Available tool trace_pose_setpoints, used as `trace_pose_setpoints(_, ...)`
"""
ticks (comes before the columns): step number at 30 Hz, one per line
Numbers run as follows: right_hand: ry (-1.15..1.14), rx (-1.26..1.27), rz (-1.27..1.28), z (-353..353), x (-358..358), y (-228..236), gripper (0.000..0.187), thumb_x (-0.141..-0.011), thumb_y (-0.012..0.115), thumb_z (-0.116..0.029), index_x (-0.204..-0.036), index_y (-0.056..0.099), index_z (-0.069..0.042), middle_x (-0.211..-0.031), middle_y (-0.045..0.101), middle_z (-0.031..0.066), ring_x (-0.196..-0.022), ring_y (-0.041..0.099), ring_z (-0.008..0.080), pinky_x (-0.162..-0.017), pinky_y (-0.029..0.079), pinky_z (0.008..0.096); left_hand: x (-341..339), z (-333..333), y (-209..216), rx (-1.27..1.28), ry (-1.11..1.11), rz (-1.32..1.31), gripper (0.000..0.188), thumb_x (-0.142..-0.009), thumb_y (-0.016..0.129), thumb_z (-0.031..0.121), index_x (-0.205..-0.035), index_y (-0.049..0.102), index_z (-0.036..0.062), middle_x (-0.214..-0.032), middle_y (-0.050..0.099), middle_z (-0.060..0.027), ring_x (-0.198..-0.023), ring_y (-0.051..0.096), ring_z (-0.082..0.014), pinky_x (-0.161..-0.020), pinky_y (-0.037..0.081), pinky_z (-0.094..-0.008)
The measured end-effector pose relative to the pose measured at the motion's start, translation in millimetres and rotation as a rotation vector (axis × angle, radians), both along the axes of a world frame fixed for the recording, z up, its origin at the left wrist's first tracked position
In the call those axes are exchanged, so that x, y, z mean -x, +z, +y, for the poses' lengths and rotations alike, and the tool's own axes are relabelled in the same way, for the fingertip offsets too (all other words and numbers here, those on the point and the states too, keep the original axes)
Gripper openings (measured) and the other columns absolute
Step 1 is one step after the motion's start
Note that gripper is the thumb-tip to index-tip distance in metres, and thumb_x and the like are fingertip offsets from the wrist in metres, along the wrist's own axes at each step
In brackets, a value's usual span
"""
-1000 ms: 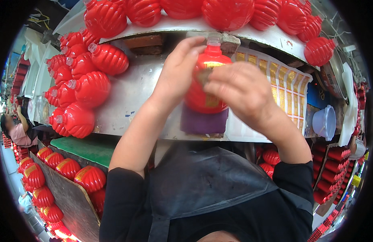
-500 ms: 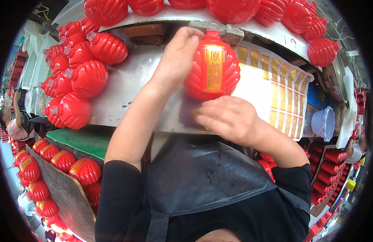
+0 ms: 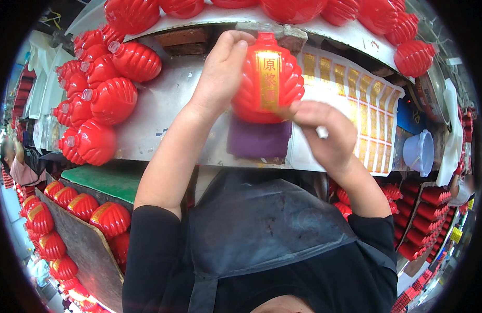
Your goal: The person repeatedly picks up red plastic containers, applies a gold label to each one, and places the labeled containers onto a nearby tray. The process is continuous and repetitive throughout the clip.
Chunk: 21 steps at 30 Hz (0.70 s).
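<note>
A red ribbed plastic bottle point(image 3: 246, 107) stands at the middle of the metal worktop, a gold and red label down its front. My left hand point(image 3: 223, 65) grips its left side near the shoulder, fingers behind it. At its lower right is my right hand point(image 3: 327, 128), fingers bent together and their tips at the label's bottom end. Something small and brownish seems to be at those tips, too blurred to name. A folded purple cloth point(image 3: 259, 141) lies under the bottle's near side. Right of it is a white sheet of gold labels point(image 3: 374, 117).
Several red bottles point(image 3: 113, 101) lie at the worktop's left, and more line the raised white shelf point(image 3: 241, 18) behind. A light blue bucket point(image 3: 418, 154) is at the right. Labelled bottles point(image 3: 110, 219) fill a crate at lower left, beside a green board point(image 3: 103, 182).
My right hand has moved up and right from below the bottle to its lower right, its fingers now curled. The purple cloth is uncovered. The bottle has shifted slightly left in view.
</note>
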State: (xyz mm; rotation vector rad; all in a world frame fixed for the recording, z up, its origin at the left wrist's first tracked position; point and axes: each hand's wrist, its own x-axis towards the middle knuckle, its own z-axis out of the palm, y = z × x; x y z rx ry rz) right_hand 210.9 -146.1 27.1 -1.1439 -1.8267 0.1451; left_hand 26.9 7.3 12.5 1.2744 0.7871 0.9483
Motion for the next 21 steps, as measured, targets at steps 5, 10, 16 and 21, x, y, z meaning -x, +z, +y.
trace_pose_setpoints(5, -0.055, -0.138, -0.125, 8, 1, 3, 0.027, -0.071, 0.078, 0.012, -0.094, 0.074, -0.002, -0.102, 0.076, 0.0147, -0.097, 0.076, 0.0316, -0.083, 0.063, 0.0399, 0, 0, -6, -0.103, 0.012, 0.003, 0.025, -0.115, 0.043, 0.017, -0.127, 0.057, 0.0001, -0.119, 0.065, -0.0072, -0.108, 0.062, -0.0105, -0.099, 0.051, -0.0285)
trace_pose_setpoints(10, 0.156, -0.133, -0.326, -8, 15, 0, 0.026, -0.07, 0.078, 0.007, -0.095, 0.075, -0.002, -0.102, 0.076, 0.0144, -0.093, 0.076, 0.0299, -0.081, 0.063, 0.04, 2, 0, -8, -0.1, 0.01, 0.006, 0.025, -0.115, 0.042, 0.017, -0.127, 0.057, 0.0002, -0.121, 0.066, -0.0078, -0.109, 0.063, -0.0106, -0.099, 0.052, -0.0288)
trace_pose_setpoints(16, -0.035, 0.149, 0.053, -3, 13, 7, 0.033, -0.083, 0.079, 0.007, -0.114, 0.07, 0.0, -0.103, 0.075, 0.0165, -0.089, 0.076, 0.0314, -0.079, 0.062, 0.0375, 2, -2, -2, -0.003, -0.029, -0.035, 0.026, -0.115, 0.042, 0.017, -0.127, 0.057, 0.0004, -0.12, 0.066, -0.0083, -0.109, 0.063, -0.0109, -0.099, 0.052, -0.0292)
trace_pose_setpoints(21, -0.227, -0.075, -0.133, 51, 14, 36, 0.031, -0.087, 0.075, 0.003, -0.117, 0.068, -0.002, -0.104, 0.073, 0.017, -0.093, 0.073, 0.0346, -0.079, 0.06, 0.0388, 3, -9, 4, 0.003, -0.044, -0.047, 0.025, -0.114, 0.043, 0.016, -0.128, 0.056, 0.0006, -0.12, 0.065, -0.0082, -0.11, 0.063, -0.0116, -0.099, 0.052, -0.03)
